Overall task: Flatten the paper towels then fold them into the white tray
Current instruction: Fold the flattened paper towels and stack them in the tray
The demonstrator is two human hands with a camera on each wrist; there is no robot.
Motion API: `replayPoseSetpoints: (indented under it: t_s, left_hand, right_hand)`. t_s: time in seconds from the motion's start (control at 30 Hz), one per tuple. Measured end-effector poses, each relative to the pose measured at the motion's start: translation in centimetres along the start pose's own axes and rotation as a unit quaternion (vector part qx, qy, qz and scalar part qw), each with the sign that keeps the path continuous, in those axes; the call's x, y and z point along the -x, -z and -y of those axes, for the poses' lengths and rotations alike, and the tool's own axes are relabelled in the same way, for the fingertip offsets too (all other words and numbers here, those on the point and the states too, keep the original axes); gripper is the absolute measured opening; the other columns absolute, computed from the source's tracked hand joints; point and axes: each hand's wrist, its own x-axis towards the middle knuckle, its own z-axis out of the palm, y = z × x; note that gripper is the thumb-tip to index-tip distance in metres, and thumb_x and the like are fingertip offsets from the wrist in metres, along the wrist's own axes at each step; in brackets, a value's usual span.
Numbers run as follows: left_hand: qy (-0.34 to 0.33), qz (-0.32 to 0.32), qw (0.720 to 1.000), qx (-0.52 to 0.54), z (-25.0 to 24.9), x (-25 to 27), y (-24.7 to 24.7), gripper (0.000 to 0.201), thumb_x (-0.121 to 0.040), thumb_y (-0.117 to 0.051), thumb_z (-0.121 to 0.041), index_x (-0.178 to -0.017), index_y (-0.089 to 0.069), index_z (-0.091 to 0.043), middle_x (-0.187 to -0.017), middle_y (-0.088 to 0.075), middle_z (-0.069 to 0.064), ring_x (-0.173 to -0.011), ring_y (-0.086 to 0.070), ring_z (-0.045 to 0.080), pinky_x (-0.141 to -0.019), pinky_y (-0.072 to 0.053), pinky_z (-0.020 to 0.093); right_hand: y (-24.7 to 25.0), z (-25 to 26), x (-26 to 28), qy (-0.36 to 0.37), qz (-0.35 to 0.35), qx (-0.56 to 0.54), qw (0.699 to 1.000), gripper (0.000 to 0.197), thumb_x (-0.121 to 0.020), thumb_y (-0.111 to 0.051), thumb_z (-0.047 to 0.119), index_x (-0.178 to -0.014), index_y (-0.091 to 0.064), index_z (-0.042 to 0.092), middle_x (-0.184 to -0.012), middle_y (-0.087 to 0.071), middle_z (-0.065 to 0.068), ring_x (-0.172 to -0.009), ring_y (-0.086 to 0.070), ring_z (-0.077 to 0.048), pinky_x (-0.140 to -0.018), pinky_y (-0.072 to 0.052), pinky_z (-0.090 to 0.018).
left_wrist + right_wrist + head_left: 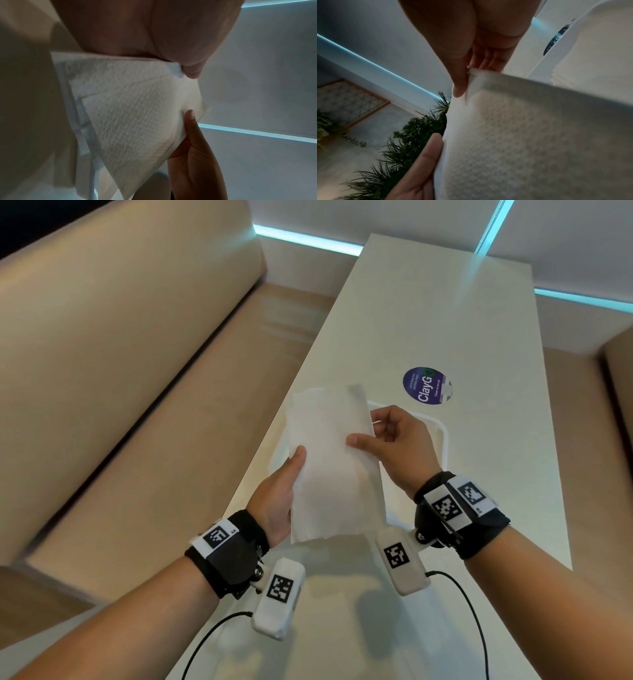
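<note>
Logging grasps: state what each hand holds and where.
Both hold one paper towel above the table: left hand grips its left edge, right hand pinches its right edge.

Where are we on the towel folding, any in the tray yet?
Done: folded towels already seem to lie stacked in the white tray. In hand: one paper towel, flat and folded narrow, held above the tray by the left hand and right hand. Left: any last fold and laying it in the tray.

Probably a café: booth seating (113, 344).
</note>
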Motion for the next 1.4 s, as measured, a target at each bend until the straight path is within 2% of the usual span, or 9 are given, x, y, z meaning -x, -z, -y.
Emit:
replayPoseSetpoints:
  t_s: [0.17,0.4,0.53,0.73,0.83,0.93,1.07,1.23,1.4]
  left_hand:
    - [-0.005,-0.015,0.999,-0.034,0.1,-0.1,-0.1,0.072,-0.084,-0.044,-0.069,-0.137,-0.051,-0.021,-0.133,-0.060,0.009,-0.124,-0.056,0.027,-0.112,-0.033,0.050]
    - [-0.016,0.009,1.000,-0.014,-0.2,0.3,-0.6,0.066,-0.087,-0.041,-0.063,-0.139,-0.048,-0.023,-0.135,-0.058,0.009,-0.127,-0.053,0.028,-0.112,-0.032,0.050]
    - [-0.028,0.020,0.999,0.002,-0.4,0.5,-1.0,0.061,-0.089,-0.050,-0.050,-0.141,-0.044,-0.019,-0.135,-0.058,0.011,-0.127,-0.053,0.030,-0.111,-0.034,0.051]
    - [-0.041,0.036,0.997,0.060,-0.4,0.7,-1.3,0.073,-0.084,-0.047,-0.062,-0.140,-0.047,-0.015,-0.140,-0.052,0.015,-0.132,-0.045,0.033,-0.115,-0.026,0.053]
    - [-0.061,0.048,0.994,0.081,-0.2,0.8,-1.4,0.079,-0.085,-0.041,-0.067,-0.145,-0.040,-0.015,-0.144,-0.047,0.017,-0.135,-0.041,0.035,-0.113,-0.028,0.052]
    - [-0.040,0.051,0.996,0.068,-0.3,0.8,-1.3,0.089,-0.078,-0.054,-0.071,-0.146,-0.039,-0.016,-0.146,-0.044,0.019,-0.137,-0.038,0.037,-0.114,-0.025,0.054]
    - [-0.002,0.024,0.999,0.029,-0.7,0.7,-1.0,0.072,-0.080,-0.057,-0.057,-0.139,-0.049,-0.017,-0.137,-0.054,0.017,-0.128,-0.050,0.036,-0.112,-0.032,0.054]
    - [-0.024,-0.028,0.999,-0.020,-0.2,0.5,-0.8,0.045,-0.095,-0.054,-0.032,-0.138,-0.049,-0.017,-0.132,-0.059,0.014,-0.123,-0.054,0.036,-0.108,-0.037,0.054]
    - [-0.042,-0.042,0.997,-0.058,-0.2,0.6,-1.4,0.034,-0.098,-0.048,-0.024,-0.133,-0.052,-0.023,-0.124,-0.066,0.007,-0.116,-0.061,0.030,-0.099,-0.047,0.047]
  right_hand:
    - [-0.6,0.1,0.2,-0.038,0.040,-0.067,0.996,0.039,-0.068,-0.083,0.011,-0.100,-0.061,0.010,-0.076,-0.068,-0.005,-0.070,-0.066,-0.022,-0.063,-0.054,-0.033]
    - [-0.9,-0.1,0.2,-0.070,0.037,-0.108,0.991,0.045,-0.070,-0.082,0.010,-0.107,-0.058,0.005,-0.081,-0.069,-0.007,-0.078,-0.068,-0.029,-0.074,-0.057,-0.051]
    - [-0.6,-0.2,0.0,-0.071,0.047,-0.113,0.990,0.045,-0.070,-0.082,0.010,-0.108,-0.059,0.006,-0.075,-0.069,-0.001,-0.075,-0.068,-0.024,-0.074,-0.058,-0.046]
    - [-0.3,0.5,0.4,-0.090,0.130,-0.237,0.958,0.050,-0.063,-0.077,0.010,-0.109,-0.057,0.005,-0.090,-0.072,-0.008,-0.081,-0.070,-0.022,-0.068,-0.056,-0.031]
    - [-0.2,0.7,0.3,-0.086,0.144,-0.252,0.953,0.048,-0.064,-0.076,0.010,-0.108,-0.057,0.007,-0.093,-0.071,-0.011,-0.082,-0.070,-0.023,-0.068,-0.057,-0.032]
    - [-0.5,0.2,0.1,-0.078,0.113,-0.162,0.977,0.046,-0.068,-0.080,0.006,-0.108,-0.057,0.005,-0.083,-0.069,-0.008,-0.075,-0.069,-0.024,-0.069,-0.057,-0.037]
    - [-0.9,-0.8,0.2,-0.072,0.076,-0.084,0.991,0.037,-0.069,-0.083,0.006,-0.096,-0.058,0.010,-0.071,-0.067,-0.001,-0.063,-0.066,-0.019,-0.063,-0.055,-0.038]
    - [-1.2,-1.0,0.4,-0.065,0.046,-0.052,0.995,0.041,-0.068,-0.084,0.011,-0.101,-0.059,0.009,-0.079,-0.067,-0.003,-0.073,-0.067,-0.024,-0.067,-0.057,-0.042]
    - [-1.0,-1.3,0.1,-0.057,0.030,-0.024,0.998,0.040,-0.068,-0.085,0.018,-0.099,-0.060,0.013,-0.083,-0.065,0.001,-0.072,-0.065,-0.017,-0.067,-0.054,-0.032]
